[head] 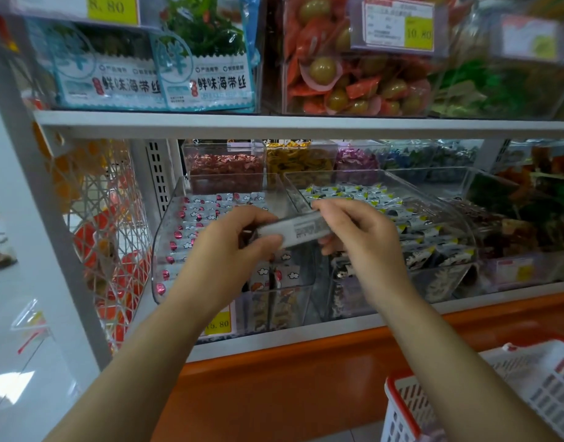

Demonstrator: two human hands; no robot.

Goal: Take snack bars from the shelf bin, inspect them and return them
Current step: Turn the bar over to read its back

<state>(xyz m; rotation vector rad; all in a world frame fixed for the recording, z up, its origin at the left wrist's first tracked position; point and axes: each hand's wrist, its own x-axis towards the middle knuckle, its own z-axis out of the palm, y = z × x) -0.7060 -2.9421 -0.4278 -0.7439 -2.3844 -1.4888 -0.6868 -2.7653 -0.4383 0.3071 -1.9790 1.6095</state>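
Shelf w/ clear bin full of wrapped bars, front left. L hand & R hand each pinch one end of a snack bar, held level just above bin, barcode side up.

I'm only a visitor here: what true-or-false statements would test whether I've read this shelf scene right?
1. The left hand and right hand both hold one snack bar. True.
2. The bar has been dropped into a basket. False: the shopping basket stands lower right, and the bar is held up before the shelf.
3. Blue seaweed packs sit on the shelf above. True.
4. The clear bin below the hands is empty. False: it holds rows of wrapped bars.
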